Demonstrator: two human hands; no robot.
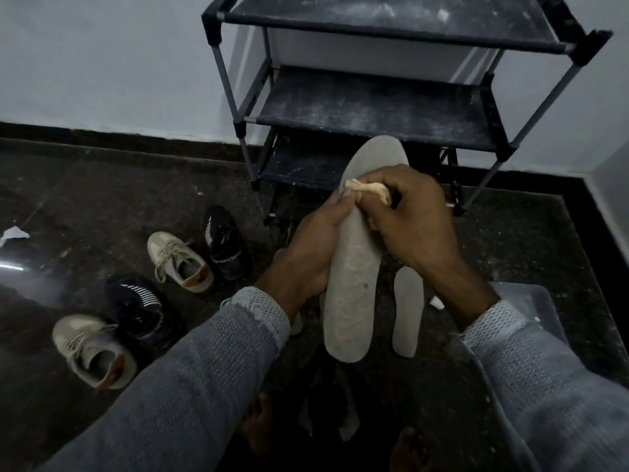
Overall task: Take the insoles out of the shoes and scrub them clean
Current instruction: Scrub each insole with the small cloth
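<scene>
Head view: two beige lace-up sneakers (180, 264) and two dark striped ones (223, 241) lie left on the floor. Left hand (306, 253) wraps the long grey foam insole (354, 284), long axis running away from the body; right hand's (415, 223) grip pinches a crumpled cream cloth (369, 189) against its upper part (another insole (406, 311) lies just right).

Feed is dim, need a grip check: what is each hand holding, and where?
Left hand grips the grey insole around its middle edge; right hand pinches a crumpled beige cloth against its upper part.
</scene>
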